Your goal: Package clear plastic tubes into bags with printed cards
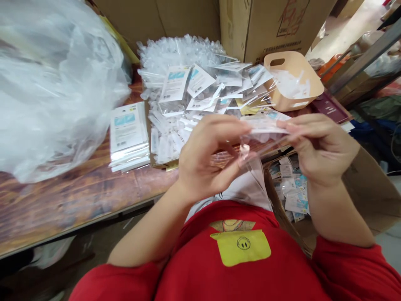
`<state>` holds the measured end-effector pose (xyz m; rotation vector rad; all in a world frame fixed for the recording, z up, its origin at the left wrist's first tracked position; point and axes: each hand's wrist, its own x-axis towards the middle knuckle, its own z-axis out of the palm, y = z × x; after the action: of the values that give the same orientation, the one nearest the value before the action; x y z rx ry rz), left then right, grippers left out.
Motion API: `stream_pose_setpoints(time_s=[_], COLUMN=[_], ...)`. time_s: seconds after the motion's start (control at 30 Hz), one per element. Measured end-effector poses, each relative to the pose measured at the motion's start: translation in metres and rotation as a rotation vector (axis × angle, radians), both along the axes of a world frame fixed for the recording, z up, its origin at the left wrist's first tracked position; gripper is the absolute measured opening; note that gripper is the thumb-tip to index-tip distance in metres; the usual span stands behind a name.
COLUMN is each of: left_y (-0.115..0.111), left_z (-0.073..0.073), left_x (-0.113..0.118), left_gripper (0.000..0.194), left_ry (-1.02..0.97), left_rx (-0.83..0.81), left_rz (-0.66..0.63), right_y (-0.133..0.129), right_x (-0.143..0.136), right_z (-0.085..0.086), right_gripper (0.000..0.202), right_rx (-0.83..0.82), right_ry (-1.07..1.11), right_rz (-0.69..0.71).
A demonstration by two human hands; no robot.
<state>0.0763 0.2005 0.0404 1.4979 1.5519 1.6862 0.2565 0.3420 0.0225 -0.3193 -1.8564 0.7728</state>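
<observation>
Above my lap, both hands hold a clear plastic packet [266,130] with a white strip along its upper side; blur hides what is inside. My left hand [211,154] grips its left end, fingers on top and thumb below. At the other end, my right hand [322,144] pinches the packet between thumb and fingers. Just beyond them lies a heap of clear packets with white and blue cards [200,90]. Behind that heap are many small translucent plastic pieces [184,50]. A neat stack of card packets [129,131] lies left of my left hand.
A large clear plastic bag [56,79] bulges on the left of the wooden table [78,200]. A beige basket [297,83] holds white pieces. Cardboard boxes [266,29] stand behind. Below my right arm, an open carton [363,192] contains packets.
</observation>
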Motion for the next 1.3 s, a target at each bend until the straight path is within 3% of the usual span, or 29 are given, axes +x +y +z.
stream_pose_setpoints(time_s=[0.1, 0.17, 0.27, 0.37, 0.5, 0.57, 0.67, 0.77, 1.07, 1.3], left_y=[-0.01, -0.014, -0.021, -0.029, -0.039, -0.042, -0.045, -0.046, -0.044, -0.036], left_z=[-0.019, -0.032, -0.051, -0.065, -0.079, -0.083, -0.087, -0.088, -0.091, -0.086], left_x=[-0.003, -0.004, -0.004, -0.006, -0.004, 0.001, 0.01, 0.016, 0.025, 0.028], left_gripper=[0.03, 0.025, 0.025, 0.022, 0.012, 0.006, 0.006, 0.009, 0.012, 0.02], left_ry=[0.346, 0.535, 0.632, 0.608, 0.424, 0.207, -0.192, -0.447, -0.593, -0.591], left_rx=[0.332, 0.461, 0.433, 0.338, 0.119, -0.041, -0.245, -0.322, -0.394, -0.466], left_rz=[0.053, 0.103, 0.109, 0.064, 0.131, 0.145, 0.067, 0.022, 0.209, 0.213], right_y=[-0.01, -0.012, -0.013, -0.013, -0.018, -0.023, -0.031, -0.035, -0.047, -0.048], right_x=[0.009, 0.013, 0.015, 0.016, 0.016, 0.017, 0.018, 0.019, 0.018, 0.02], right_z=[-0.014, -0.025, -0.039, -0.052, -0.07, -0.078, -0.088, -0.092, -0.094, -0.095], right_gripper=[0.032, 0.033, 0.034, 0.028, 0.016, 0.012, 0.01, 0.013, 0.012, 0.017], right_rx=[0.07, 0.095, 0.052, -0.042, -0.255, -0.367, -0.512, -0.583, -0.584, -0.712], right_ry=[0.014, -0.012, -0.058, -0.078, -0.116, -0.129, -0.129, -0.119, -0.131, -0.125], right_rz=[0.104, 0.155, 0.206, 0.218, 0.179, 0.184, 0.244, 0.255, 0.066, 0.002])
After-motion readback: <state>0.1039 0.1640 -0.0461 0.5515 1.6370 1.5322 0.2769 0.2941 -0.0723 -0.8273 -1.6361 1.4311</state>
